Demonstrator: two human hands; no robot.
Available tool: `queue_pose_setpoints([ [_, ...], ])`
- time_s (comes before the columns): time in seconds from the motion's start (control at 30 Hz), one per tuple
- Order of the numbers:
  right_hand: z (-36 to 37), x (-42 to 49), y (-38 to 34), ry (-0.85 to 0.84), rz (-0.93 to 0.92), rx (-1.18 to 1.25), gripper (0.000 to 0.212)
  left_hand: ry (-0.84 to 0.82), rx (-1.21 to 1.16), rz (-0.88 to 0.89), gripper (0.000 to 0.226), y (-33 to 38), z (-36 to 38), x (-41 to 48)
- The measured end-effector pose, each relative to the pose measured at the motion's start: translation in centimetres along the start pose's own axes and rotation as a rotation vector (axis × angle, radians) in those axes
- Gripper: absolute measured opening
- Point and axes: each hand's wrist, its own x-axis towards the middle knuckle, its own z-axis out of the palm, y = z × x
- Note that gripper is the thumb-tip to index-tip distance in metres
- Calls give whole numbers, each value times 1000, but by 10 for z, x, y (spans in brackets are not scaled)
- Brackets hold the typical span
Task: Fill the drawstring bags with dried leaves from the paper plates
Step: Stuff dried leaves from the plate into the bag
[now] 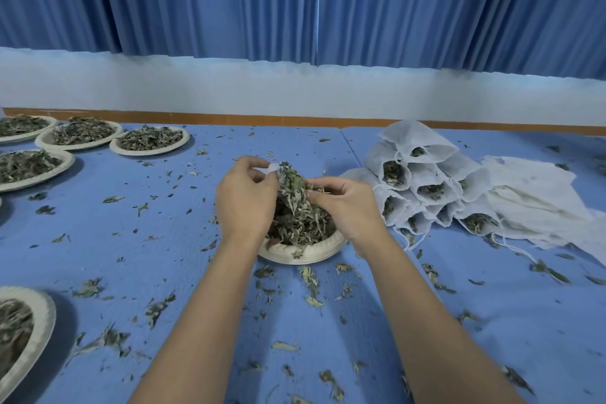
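A paper plate [305, 254] heaped with dried leaves [300, 223] sits at the table's middle. Over it my left hand [244, 198] pinches a white drawstring bag [273, 168], of which only a small corner shows above the fingers. My right hand [344, 207] grips a bunch of dried leaves [293, 187] and holds it against the bag's mouth. Most of the bag is hidden behind my left hand and the leaves.
A stack of filled bags [426, 187] lies to the right, with flat empty bags [537, 203] beside it. Several leaf-filled plates [149, 141] stand at the far left, and one more plate [36, 331] is at the near left. Loose leaves litter the blue table cover [164, 256].
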Motion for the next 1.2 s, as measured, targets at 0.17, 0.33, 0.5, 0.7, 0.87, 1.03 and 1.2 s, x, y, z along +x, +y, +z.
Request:
queue_pose_setpoints([
  [0.17,8,2,-2,78,-30,-109,23,-168,-179,-72,17,5,-5,1],
  [0.33,8,2,1,142,-40,-204,19,-340,-219,-41,10,6,-5,-3],
  [0.5,6,2,-2,144,-79,-235,16,-397,-145,45,25,-2,0,-3],
  [0.7,6,4,-2,-2,6,-50,34,-189,-104,153,31,-10,2,-2],
  [0.87,12,1,0,29,74,110,14,-71,-59,207,25,-9,8,-2],
  [1.03,11,0,0,14,75,277,18,-49,-235,176,32,-3,7,-3],
  [1.2,12,-1,0,120,46,296,26,-237,-418,55,32,0,2,-2],
])
